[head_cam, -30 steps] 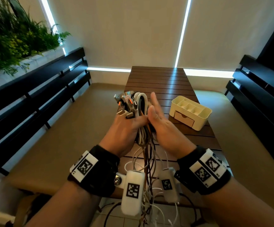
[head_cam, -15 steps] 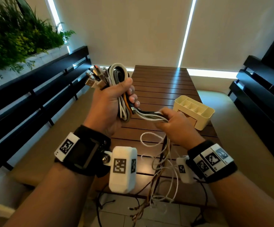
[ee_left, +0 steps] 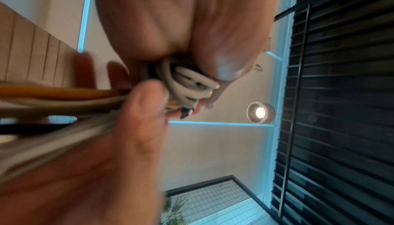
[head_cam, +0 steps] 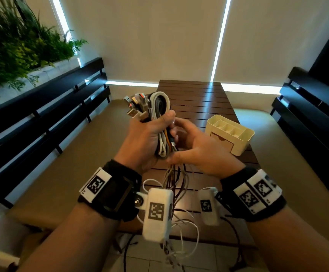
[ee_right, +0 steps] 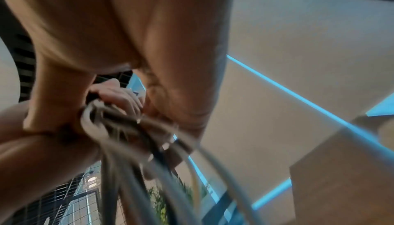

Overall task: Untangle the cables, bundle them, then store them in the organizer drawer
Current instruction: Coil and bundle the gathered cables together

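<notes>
My left hand [head_cam: 165, 122] grips a folded bundle of white, grey and orange cables [head_cam: 158, 104], plug ends sticking out at its top left. In the left wrist view the white loops [ee_left: 187, 87] sit between thumb and fingers. My right hand [head_cam: 191, 142] is pressed against the bundle's right side, fingers and thumb curled round the cables just below the left hand. Loose strands [head_cam: 177, 179] hang from there past the table's front edge; the right wrist view shows them blurred [ee_right: 119, 127]. The cream organizer [head_cam: 240, 149] stands on the table to the right, its drawer [head_cam: 221, 142] closed.
The dark slatted table [head_cam: 195, 99] runs away from me between two tan benches with black slatted backs, on the left [head_cam: 42, 107] and on the right [head_cam: 307, 107]. Green plants [head_cam: 12, 46] fill the upper left. Tiled floor [head_cam: 199, 262] lies below the table's near edge.
My left hand has come down and toward the middle with the bundle. My right hand has moved up from the stretched strands to close in against the bundle beside the left hand.
</notes>
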A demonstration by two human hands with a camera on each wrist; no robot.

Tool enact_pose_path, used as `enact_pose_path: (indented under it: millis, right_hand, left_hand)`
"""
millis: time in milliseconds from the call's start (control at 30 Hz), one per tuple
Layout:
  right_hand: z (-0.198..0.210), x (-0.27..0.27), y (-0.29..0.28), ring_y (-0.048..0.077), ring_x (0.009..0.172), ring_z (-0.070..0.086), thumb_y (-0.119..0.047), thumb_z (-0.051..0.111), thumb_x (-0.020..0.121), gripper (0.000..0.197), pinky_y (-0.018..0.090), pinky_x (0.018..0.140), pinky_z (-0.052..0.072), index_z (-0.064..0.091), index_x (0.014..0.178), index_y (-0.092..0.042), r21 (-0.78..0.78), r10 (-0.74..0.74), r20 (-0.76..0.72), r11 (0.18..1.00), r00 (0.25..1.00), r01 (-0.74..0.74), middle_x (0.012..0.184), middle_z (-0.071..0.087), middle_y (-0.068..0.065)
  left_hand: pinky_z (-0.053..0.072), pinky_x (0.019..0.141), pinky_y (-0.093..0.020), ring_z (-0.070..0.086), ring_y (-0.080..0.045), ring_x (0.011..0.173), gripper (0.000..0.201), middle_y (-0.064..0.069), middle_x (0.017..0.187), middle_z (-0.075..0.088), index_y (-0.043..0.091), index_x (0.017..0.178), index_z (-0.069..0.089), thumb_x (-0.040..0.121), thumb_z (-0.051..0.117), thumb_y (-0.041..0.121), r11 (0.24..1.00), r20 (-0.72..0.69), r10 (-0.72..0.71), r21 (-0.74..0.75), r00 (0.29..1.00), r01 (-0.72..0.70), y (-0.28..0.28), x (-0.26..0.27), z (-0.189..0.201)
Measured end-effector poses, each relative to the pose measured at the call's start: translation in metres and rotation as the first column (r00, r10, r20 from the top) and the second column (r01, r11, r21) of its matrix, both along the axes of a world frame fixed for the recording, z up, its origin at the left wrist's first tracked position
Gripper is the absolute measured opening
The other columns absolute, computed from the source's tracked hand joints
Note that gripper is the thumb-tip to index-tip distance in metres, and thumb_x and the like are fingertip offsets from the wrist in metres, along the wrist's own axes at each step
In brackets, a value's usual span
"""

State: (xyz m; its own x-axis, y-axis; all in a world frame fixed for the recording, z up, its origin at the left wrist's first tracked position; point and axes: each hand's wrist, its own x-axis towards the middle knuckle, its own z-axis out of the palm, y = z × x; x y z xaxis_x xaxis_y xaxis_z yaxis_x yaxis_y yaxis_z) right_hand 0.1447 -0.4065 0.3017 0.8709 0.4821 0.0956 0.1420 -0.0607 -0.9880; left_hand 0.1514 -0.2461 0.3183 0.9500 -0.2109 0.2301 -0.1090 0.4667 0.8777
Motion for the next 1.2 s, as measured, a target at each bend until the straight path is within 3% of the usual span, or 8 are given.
enact_pose_path:
  millis: [167,367,567,667,833,967,1100,1200]
  right_hand:
    - [-0.035,-0.009,0.017,0.016,0.071,0.065,-0.01,0.07,0.088,0.011,0.03,0.071,0.056,0.063,0.096,-0.012,-0.181,0.006,-0.01,0.984,1.0,-0.008,0.079,0.065,0.0]
    - [-0.073,0.004,-0.008,0.011,0.063,0.061,-0.035,0.074,0.085,0.019,0.031,0.071,0.055,0.062,0.074,-0.023,-0.495,-0.037,-0.036,0.869,0.999,0.014,0.067,0.062,-0.005]
    - [-0.103,0.02,-0.033,0.017,0.089,0.065,-0.038,0.073,0.084,0.019,0.039,0.089,0.054,0.06,0.096,-0.029,-0.777,-0.126,-0.04,0.627,0.991,0.049,0.094,0.067,-0.004]
    - [-0.099,0.022,-0.035,0.015,0.112,0.057,-0.041,0.079,0.076,0.049,0.047,0.107,0.041,0.055,0.119,-0.039,-0.865,-0.088,-0.071,0.502,0.994,-0.018,0.115,0.061,-0.013]
    - [-0.042,0.013,-0.035,0.005,0.129,0.037,-0.049,0.086,0.064,0.109,0.033,0.109,0.032,0.019,0.15,-0.05,-0.7,0.051,-0.069,0.709,0.996,-0.085,0.139,0.037,-0.021]
    - [-0.008,0.007,-0.018,-0.003,0.126,0.048,-0.051,0.083,0.066,0.093,0.031,0.108,0.041,0.035,0.146,-0.044,-0.381,0.007,0.163,0.923,0.987,0.057,0.137,0.049,-0.02]
    - [-0.007,0.001,0.009,0.019,0.11,0.066,0.0,0.079,0.073,0.074,0.033,0.09,0.056,0.045,0.131,-0.029,0.113,0.033,-0.039,0.993,0.999,-0.029,0.118,0.063,0.005]
    - [-0.018,-0.008,0.021,0.019,0.085,0.07,0.002,0.071,0.083,0.039,0.033,0.08,0.058,0.055,0.115,-0.015,-0.002,0.067,-0.107,0.998,0.992,-0.067,0.092,0.069,0.003]
  left_hand:
    - [0.05,0.058,-0.029,0.054,-0.012,0.059,0.012,-0.002,0.071,0.054,0.012,0.084,0.057,0.095,0.059,0.01,0.998,0.011,-0.016,-0.067,1.0,0.017,0.015,0.005,0.013]
    - [0.049,0.059,-0.03,0.054,-0.012,0.06,0.008,-0.002,0.073,0.052,0.013,0.092,0.053,0.097,0.058,0.011,0.994,0.01,0.082,-0.079,0.997,-0.081,0.038,0.011,0.015]
    - [0.048,0.058,-0.029,0.052,-0.011,0.06,0.014,-0.002,0.072,0.05,0.014,0.085,0.053,0.099,0.055,0.011,0.988,-0.009,0.11,-0.11,0.994,-0.11,0.047,0.015,0.014]
    - [0.048,0.057,-0.029,0.052,-0.012,0.059,0.015,-0.002,0.071,0.051,0.013,0.084,0.054,0.098,0.056,0.01,0.99,-0.03,0.106,-0.091,0.994,-0.108,0.042,0.014,0.008]
    - [0.048,0.057,-0.029,0.052,-0.013,0.058,0.016,-0.003,0.07,0.052,0.011,0.081,0.054,0.096,0.059,0.012,0.993,-0.073,0.085,-0.071,0.994,-0.09,0.029,0.014,-0.001]
    - [0.049,0.056,-0.03,0.053,-0.014,0.058,0.013,-0.003,0.069,0.053,0.012,0.084,0.057,0.096,0.06,0.009,0.997,-0.081,0.053,-0.056,0.995,-0.058,0.014,0.005,-0.006]
    - [0.052,0.058,-0.031,0.056,-0.015,0.06,0.007,-0.004,0.071,0.055,0.011,0.089,0.057,0.092,0.064,0.012,0.996,-0.038,-0.012,-0.084,0.999,0.009,0.006,-0.002,-0.001]
    - [0.053,0.061,-0.029,0.056,-0.014,0.062,0.009,-0.003,0.073,0.055,0.011,0.087,0.056,0.093,0.062,0.014,0.99,-0.017,-0.053,-0.128,0.998,0.05,0.013,-0.003,0.005]
